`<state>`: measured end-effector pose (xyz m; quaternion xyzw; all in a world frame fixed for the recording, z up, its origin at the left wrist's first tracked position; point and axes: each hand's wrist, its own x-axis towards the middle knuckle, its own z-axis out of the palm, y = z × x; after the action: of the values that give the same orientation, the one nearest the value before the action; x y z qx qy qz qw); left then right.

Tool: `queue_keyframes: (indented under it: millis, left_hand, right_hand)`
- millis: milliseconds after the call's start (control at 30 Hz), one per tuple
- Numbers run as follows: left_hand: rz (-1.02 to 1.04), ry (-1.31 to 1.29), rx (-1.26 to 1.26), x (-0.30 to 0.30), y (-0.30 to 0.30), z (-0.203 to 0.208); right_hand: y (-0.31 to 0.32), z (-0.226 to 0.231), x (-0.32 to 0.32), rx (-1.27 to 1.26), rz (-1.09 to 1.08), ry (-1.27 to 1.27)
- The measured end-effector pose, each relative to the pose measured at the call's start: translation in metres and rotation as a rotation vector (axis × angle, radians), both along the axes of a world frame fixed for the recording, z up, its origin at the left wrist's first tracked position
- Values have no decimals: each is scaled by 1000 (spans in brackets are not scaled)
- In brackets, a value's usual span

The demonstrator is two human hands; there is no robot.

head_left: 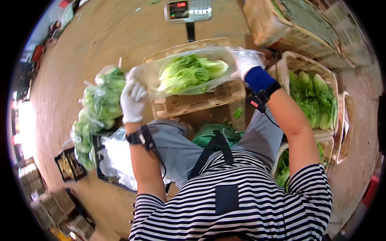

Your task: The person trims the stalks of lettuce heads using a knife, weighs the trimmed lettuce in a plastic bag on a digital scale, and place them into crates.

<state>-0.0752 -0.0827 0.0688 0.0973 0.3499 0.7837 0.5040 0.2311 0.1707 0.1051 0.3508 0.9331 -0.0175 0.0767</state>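
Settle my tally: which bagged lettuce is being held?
The bag between left hand and right hand, above a tan crate; other bagged greens lie piled leftward.

Vegetable-packing workspace; digital scale (199,11); bagged lettuce (189,74); crate (286,66) of leafy greens (315,100)

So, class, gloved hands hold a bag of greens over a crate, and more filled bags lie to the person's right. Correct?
No: the head view shows those filled bags to the person's left. The gloved left hand and right hand hold the bag over the crate.
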Motion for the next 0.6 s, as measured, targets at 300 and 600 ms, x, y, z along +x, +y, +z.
queue_keyframes:
  millis: [300,600]
  left_hand:
    - [-111,160,-556,72,7,-40]
    - [368,1220,-745,97,-18,-53]
  right_hand:
    - [-60,-72,17,-46,-201,106]
    - [-76,-45,182,-716,-387,1457]
